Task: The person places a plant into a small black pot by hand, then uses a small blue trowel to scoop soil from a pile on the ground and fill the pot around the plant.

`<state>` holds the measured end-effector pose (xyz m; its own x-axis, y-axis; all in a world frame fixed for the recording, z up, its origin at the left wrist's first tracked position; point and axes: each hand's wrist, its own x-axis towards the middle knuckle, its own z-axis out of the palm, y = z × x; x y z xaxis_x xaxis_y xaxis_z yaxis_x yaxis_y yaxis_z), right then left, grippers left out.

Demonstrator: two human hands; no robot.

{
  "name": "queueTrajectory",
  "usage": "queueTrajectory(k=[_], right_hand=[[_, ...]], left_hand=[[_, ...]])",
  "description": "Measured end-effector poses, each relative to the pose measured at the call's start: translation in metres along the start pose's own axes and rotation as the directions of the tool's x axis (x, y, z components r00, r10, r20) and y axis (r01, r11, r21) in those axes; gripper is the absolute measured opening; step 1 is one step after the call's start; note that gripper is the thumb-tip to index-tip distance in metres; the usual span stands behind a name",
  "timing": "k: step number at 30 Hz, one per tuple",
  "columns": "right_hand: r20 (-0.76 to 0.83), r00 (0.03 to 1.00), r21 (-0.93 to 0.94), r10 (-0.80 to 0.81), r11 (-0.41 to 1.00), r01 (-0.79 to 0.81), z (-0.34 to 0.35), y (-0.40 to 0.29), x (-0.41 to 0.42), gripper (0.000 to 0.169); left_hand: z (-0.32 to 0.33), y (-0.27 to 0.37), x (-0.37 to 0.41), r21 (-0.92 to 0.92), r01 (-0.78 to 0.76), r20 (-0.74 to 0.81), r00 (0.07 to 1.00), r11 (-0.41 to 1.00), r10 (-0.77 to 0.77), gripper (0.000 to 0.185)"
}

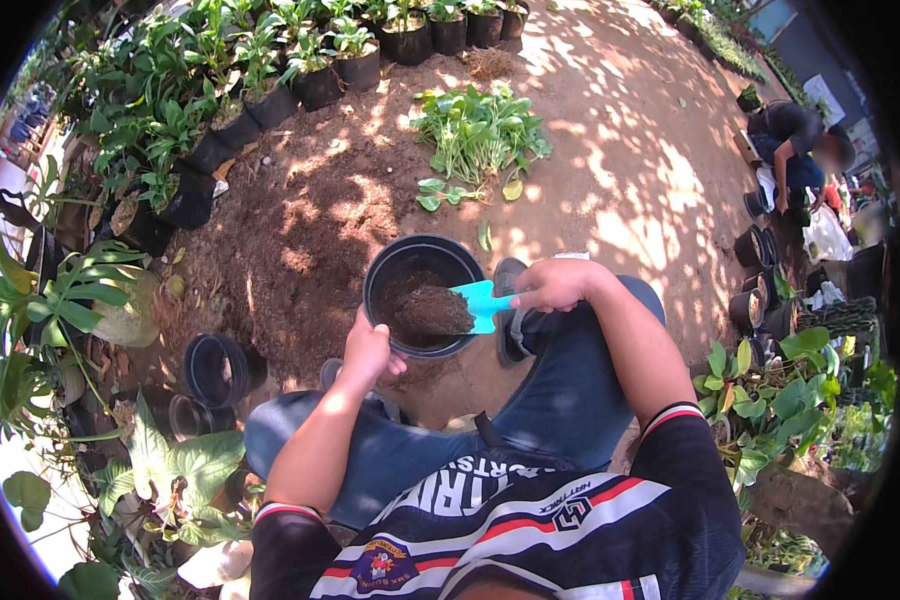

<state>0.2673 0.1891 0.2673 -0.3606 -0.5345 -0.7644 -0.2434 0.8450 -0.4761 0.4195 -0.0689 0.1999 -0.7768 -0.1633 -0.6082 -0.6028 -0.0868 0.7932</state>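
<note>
My left hand (pixel 368 351) grips the near left rim of a round black plastic plant pot (pixel 424 247), thumb over the edge. Dark soil (pixel 397 289) lies inside it. In my right hand (pixel 559 285) is the handle of a turquoise garden trowel (pixel 484 306). Its blade reaches over the pot's right rim and bears a heap of soil (pixel 433 310), which hides most of the blade. Beyond the pot, a pile of uprooted leafy seedlings (pixel 484 131) lies on the ground.
Loose brown soil (pixel 300 217) spreads to the left of the pot. Stacked black pots (pixel 216 369) stand near my left knee. Rows of plants in black grow bags (pixel 270 105) curve along the far left. At right, another person (pixel 791 146) bends near several pots (pixel 750 247).
</note>
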Motion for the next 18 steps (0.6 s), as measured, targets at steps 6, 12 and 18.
queueTrajectory(k=[6, 12, 18], right_hand=[[0.019, 1.000, 0.039, 0.012, 0.999, -0.013, -0.007, 0.002, 0.012, 0.036], [-0.004, 0.999, 0.009, 0.046, 0.999, -0.046, -0.016, -0.015, 0.019, 0.034], [0.001, 1.000, -0.030, 0.013, 0.999, -0.012, -0.025, -0.017, 0.033, 0.034]], left_hand=[[-0.002, 0.000, 0.012, 0.006, 0.007, -0.029, 1.000, 1.000, -0.007, 0.048], [-0.003, -0.006, 0.013, -0.062, 0.008, -0.087, 0.996, 0.998, -0.013, 0.040], [-0.007, -0.007, 0.013, -0.109, -0.007, -0.130, 0.992, 0.994, -0.007, 0.040]])
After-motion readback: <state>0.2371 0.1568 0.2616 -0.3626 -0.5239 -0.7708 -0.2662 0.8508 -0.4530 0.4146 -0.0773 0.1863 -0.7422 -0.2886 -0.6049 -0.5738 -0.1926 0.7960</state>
